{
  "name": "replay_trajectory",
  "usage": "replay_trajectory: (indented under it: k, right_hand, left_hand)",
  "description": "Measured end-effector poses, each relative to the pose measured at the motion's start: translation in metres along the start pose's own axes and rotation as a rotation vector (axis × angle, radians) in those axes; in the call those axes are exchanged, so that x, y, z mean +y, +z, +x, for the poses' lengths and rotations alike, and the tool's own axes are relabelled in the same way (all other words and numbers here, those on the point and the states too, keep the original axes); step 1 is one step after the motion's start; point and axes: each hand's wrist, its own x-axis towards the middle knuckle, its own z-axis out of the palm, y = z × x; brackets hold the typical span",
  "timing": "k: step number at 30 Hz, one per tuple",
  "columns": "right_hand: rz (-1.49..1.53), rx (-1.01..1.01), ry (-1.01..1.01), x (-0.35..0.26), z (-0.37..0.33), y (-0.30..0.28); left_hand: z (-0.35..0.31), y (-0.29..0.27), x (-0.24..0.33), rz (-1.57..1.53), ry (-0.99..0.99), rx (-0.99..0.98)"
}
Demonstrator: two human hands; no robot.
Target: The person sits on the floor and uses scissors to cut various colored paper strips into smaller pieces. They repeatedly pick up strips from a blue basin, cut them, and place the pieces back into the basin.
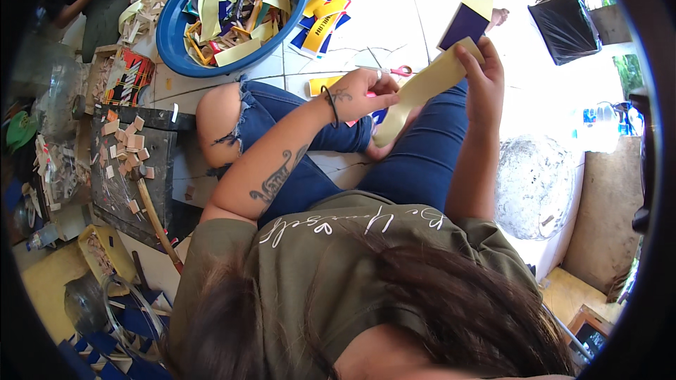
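- The right hand (484, 74) grips the pale yellow strip (440, 79) near its upper end, thumb on the near face.
- The strip is in front of the person, above the lap, slanting down toward the left and reaching over one foot.
- The left hand (370, 91) has its fingers bent at the strip's left edge; whether they pinch it or only rest there, I cannot tell.
- Just above the right hand stands a dark blue and pale yellow piece (466, 20); whether it is joined to the strip or separate is unclear.
- The step in hand looks like handling this one strip, held out lengthwise between both hands.
- As a judgement, a next move calls for a steady right-hand grip, with the left fingers free to slide along the edge without creasing it.
- Scissors (403, 70) with a pinkish-red handle lie on the tiled floor (394, 0) just beyond the left hand.
- Farther left, the blue basin (167, 42) holds mixed strips and scraps, with yellow-and-blue printed pieces (322, 27) on the floor beside it.
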Motion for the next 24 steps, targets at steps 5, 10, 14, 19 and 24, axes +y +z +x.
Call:
replay_trajectory:
  k: [5, 10, 14, 19, 24]
  right_hand:
    - [0.151, 0.022, 0.136, 0.009, 0.009, 0.007]
    - [0.169, 0.016, 0.195, 0.019, 0.014, 0.006]
    - [-0.001, -0.04, 0.265, 0.046, 0.019, 0.008]
    - [-0.631, -0.526, 0.399, 0.114, 0.013, 0.014]
    - [-1.278, -0.74, 0.196, 0.151, -0.02, 0.025]
  left_hand:
    - [-0.028, 0.011, -0.021, -0.163, -0.084, 0.276]
    - [-0.035, -0.005, -0.042, -0.051, 0.059, 0.602]
    - [-0.041, -0.017, -0.044, -0.726, -0.063, 0.562]
    - [-0.048, -0.028, -0.039, -1.221, 0.218, 0.164]
    - [-0.051, -0.035, -0.025, -1.304, 0.264, 0.16]
